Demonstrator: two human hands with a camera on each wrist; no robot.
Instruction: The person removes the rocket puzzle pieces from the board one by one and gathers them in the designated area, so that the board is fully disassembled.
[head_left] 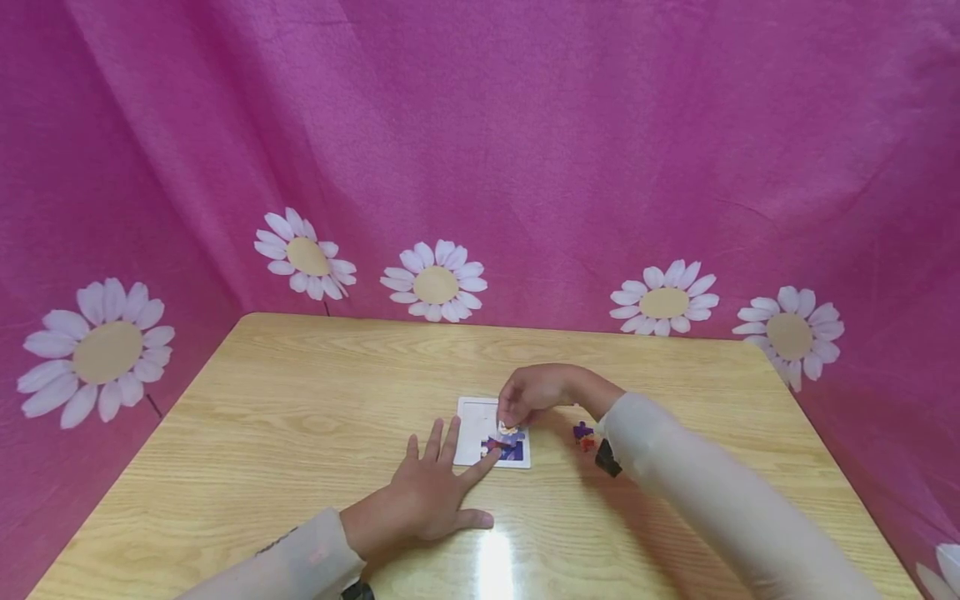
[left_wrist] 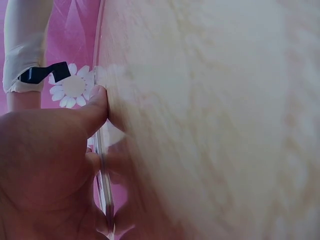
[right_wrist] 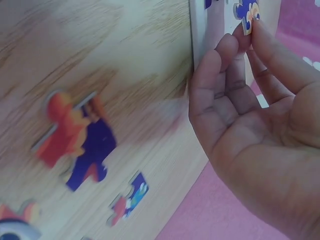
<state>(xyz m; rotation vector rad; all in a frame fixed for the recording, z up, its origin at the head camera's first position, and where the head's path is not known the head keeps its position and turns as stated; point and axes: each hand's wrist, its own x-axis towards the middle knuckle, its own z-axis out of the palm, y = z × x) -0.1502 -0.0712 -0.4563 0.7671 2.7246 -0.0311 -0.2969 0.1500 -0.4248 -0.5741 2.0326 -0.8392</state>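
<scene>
A white puzzle tray (head_left: 470, 421) lies on the wooden table, with purple puzzle pieces (head_left: 515, 453) in its near right part. My right hand (head_left: 536, 393) is over the tray's right side. Between its thumb and a fingertip it pinches a purple and orange puzzle piece (right_wrist: 248, 11), seen tilted in the right wrist view. My left hand (head_left: 429, 497) rests with spread, straight fingers at the tray's near left. Its index fingertip touches the pieces at the tray's near side. In the left wrist view the thumb (left_wrist: 98, 102) shows against the tabletop, the fingers mostly hidden.
Right of the tray, partly behind the right wrist, lie loose puzzle pieces (head_left: 584, 437). The right wrist view shows a red and purple piece (right_wrist: 82, 132), a smaller blue and red one (right_wrist: 129, 199) and another piece (right_wrist: 20, 227) cut off by the frame. Pink flowered cloth (head_left: 525, 167) hangs around the table.
</scene>
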